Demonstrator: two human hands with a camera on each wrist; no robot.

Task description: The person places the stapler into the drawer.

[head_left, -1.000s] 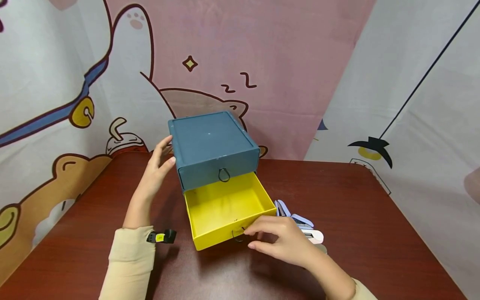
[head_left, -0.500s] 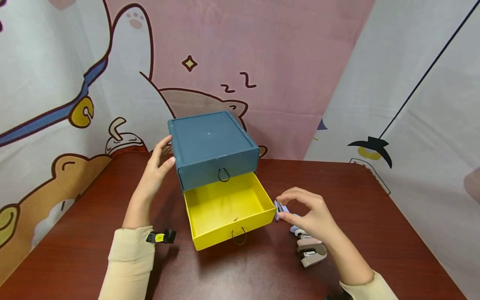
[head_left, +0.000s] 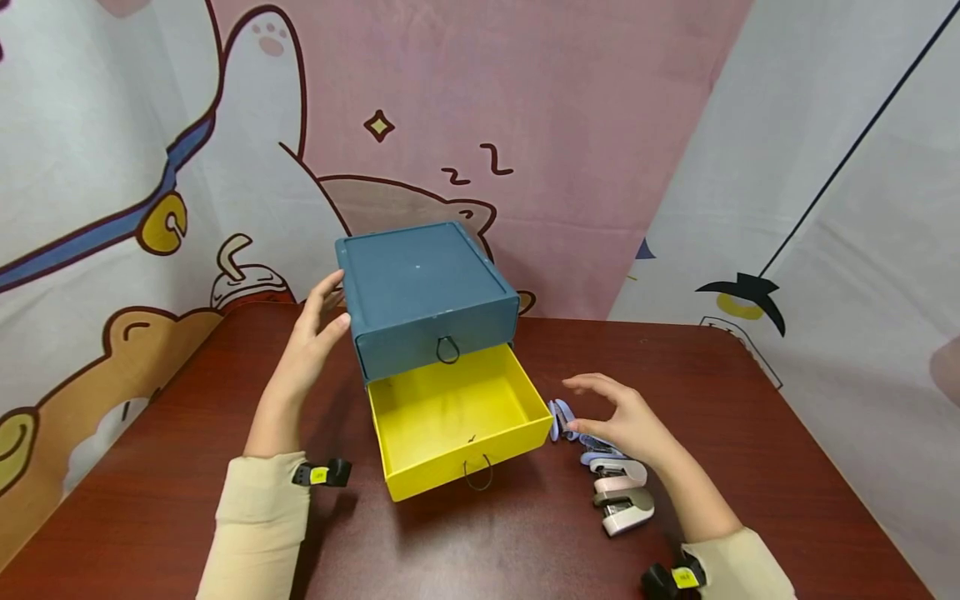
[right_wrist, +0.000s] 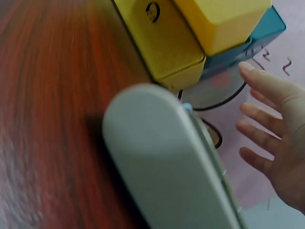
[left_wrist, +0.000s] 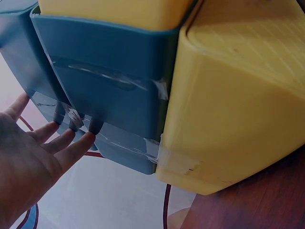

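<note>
A drawer unit with a blue top section (head_left: 427,279) stands on the table, its yellow drawer (head_left: 442,408) pulled out beneath, with a cord loop on the front. My left hand (head_left: 307,342) rests its fingertips on the unit's left side; in the left wrist view the fingers (left_wrist: 71,151) lie straight against the taped blue wall (left_wrist: 105,86). My right hand (head_left: 626,421) is spread, holding nothing, above and beside a lavender stapler (head_left: 560,419). Whether its thumb touches that stapler, I cannot tell. The right wrist view shows the hand (right_wrist: 281,129) with fingers apart.
Past the lavender stapler, a second lavender stapler (head_left: 597,448), a pink-and-white stapler (head_left: 621,475) and a grey-and-white stapler (head_left: 626,510) line up toward the front. A yellow lower section (left_wrist: 238,105) shows in the left wrist view. A cartoon cloth (head_left: 562,150) hangs behind the table.
My right hand has left the yellow drawer's cord loop and moved right to the staplers, its fingers spreading wider. The left hand and the drawer unit have stayed put.
</note>
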